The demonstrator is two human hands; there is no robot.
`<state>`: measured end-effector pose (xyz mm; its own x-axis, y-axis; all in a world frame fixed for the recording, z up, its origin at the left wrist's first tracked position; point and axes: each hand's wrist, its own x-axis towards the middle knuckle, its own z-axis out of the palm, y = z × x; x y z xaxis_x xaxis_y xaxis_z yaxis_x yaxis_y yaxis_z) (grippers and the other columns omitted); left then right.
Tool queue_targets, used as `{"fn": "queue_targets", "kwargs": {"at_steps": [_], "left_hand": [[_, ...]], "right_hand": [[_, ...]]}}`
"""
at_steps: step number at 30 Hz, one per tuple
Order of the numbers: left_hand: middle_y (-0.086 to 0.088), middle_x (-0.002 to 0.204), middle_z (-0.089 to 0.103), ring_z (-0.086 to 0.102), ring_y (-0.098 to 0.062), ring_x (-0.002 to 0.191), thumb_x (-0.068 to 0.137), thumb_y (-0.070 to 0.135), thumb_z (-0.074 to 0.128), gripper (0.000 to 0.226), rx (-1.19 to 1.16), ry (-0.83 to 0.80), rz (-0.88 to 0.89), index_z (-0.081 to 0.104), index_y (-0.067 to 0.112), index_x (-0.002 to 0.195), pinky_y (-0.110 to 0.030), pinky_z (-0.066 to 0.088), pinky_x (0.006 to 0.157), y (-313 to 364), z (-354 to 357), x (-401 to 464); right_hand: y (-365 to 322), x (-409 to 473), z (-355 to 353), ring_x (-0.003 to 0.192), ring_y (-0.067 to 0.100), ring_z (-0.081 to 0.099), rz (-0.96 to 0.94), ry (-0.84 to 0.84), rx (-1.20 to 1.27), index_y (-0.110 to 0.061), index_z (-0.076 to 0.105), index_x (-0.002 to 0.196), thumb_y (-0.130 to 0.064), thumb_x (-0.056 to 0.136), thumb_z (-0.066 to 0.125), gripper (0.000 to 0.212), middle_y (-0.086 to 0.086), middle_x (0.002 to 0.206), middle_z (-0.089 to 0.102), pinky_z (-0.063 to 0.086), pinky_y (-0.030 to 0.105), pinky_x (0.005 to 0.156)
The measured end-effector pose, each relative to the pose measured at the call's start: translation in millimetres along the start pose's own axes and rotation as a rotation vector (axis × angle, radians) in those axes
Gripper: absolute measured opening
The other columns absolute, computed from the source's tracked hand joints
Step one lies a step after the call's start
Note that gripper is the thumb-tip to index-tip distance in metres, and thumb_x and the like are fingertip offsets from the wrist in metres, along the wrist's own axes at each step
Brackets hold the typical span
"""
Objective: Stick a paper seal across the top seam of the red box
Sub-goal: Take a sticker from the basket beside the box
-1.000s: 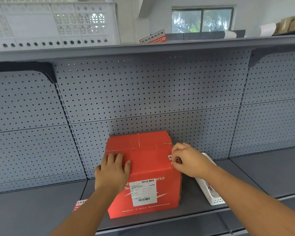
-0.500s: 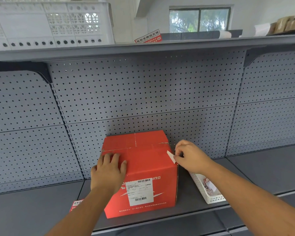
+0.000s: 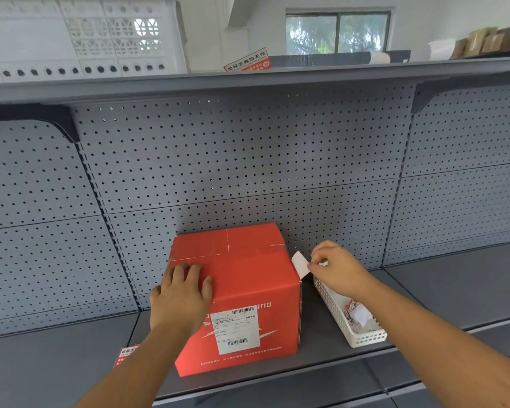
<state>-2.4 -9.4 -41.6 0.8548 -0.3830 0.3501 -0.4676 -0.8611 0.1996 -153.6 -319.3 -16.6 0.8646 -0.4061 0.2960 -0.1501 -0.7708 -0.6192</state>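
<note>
A red box (image 3: 248,278) stands on the grey shelf (image 3: 56,363) against the pegboard, its closed top flaps meeting in a seam, a white shipping label on its front face. My left hand (image 3: 180,295) lies flat on the box's near-left top edge, fingers spread. My right hand (image 3: 336,267) hovers just off the box's right top corner and pinches a small white paper strip (image 3: 299,263), which hangs free to the left of the fingers beside the box's right edge.
A white plastic basket (image 3: 336,313) with red-and-white paper pieces sits right of the box, under my right wrist. A red-and-white label (image 3: 127,353) lies on the shelf left of the box. An upper shelf (image 3: 248,81) carries a white crate (image 3: 80,39).
My right hand has pulled away from the box's right top edge toward the right, and the white strip now shows longer between the fingers and the box. My left hand has stayed put.
</note>
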Motion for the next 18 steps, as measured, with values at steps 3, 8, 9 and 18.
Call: {"fn": "queue_targets", "kwargs": {"at_steps": [3, 8, 9, 18], "left_hand": [[0.000, 0.139, 0.052, 0.041, -0.027, 0.135, 0.097, 0.055, 0.028, 0.048, 0.002, -0.007, -0.004, 0.047, 0.032, 0.135, -0.056, 0.040, 0.104, -0.1, -0.4, 0.2], [0.000, 0.139, 0.053, 0.042, -0.027, 0.134, 0.097, 0.054, 0.029, 0.047, 0.010, -0.009, 0.001, 0.048, 0.032, 0.134, -0.056, 0.040, 0.103, 0.2, -1.2, -0.4], [0.000, 0.139, 0.053, 0.042, -0.027, 0.134, 0.098, 0.053, 0.029, 0.047, 0.010, -0.008, 0.003, 0.048, 0.031, 0.134, -0.056, 0.040, 0.103, -0.2, -1.0, -0.6], [0.001, 0.136, 0.054, 0.044, -0.026, 0.131, 0.096, 0.051, 0.028, 0.048, 0.012, 0.010, 0.025, 0.050, 0.030, 0.133, -0.055, 0.041, 0.102, 0.5, -2.7, -2.2]], "right_hand": [[3.7, -1.4, -2.2, 0.090, 0.000, 0.060, 0.059, 0.023, 0.031, -0.001, 0.066, 0.068, -0.011, 0.085, 0.069, 0.020, -0.005, 0.101, 0.062, 0.038, 0.013, 0.077], [10.8, -1.4, -5.8, 0.091, 0.006, 0.061, 0.112, 0.029, 0.049, -0.001, 0.062, 0.063, -0.009, 0.085, 0.068, 0.024, -0.002, 0.100, 0.063, 0.038, 0.015, 0.076], [12.5, -1.6, -6.3, 0.091, 0.009, 0.062, 0.117, 0.031, 0.057, -0.002, 0.061, 0.062, -0.009, 0.085, 0.068, 0.026, 0.000, 0.100, 0.062, 0.040, 0.020, 0.077], [29.4, -5.6, -18.1, 0.063, 0.017, 0.053, 0.244, 0.069, -0.070, -0.009, 0.047, 0.052, -0.017, 0.085, 0.063, 0.038, 0.005, 0.073, 0.055, 0.036, 0.031, 0.056]]}}
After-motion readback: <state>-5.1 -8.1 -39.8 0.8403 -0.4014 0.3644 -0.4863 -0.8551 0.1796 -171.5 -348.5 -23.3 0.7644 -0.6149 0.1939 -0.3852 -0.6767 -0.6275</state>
